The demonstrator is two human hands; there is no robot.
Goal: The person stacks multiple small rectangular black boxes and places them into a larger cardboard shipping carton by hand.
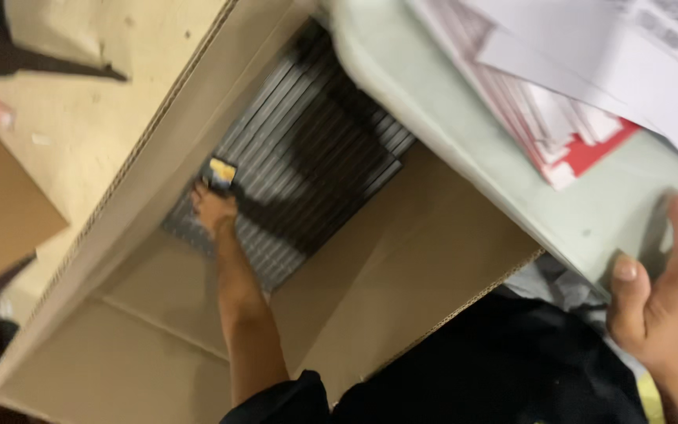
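While my left fingers (212, 195) pinch a small dark case with a yellow label (221, 171), the left hand (213, 210) sits deep in the cardboard box (158, 141), on the row of slim grey cases (315, 157) along its far wall. My right hand (668, 290) rests spread, holding nothing, on the pale table edge (512, 196) near the stacked papers (559, 118). I judge this the picking step; lifting straight up seems called for.

You are in what looks like a packing or stockroom space. A big open cardboard carton (402, 259) stands on the floor beside your table (464, 133), with a layer of flat grey cases (308, 157) ranked in rows at its bottom. Loose printed sheets and red-edged forms (574, 102) lie stacked on the table, and another cardboard piece (1, 204) lies nearby.
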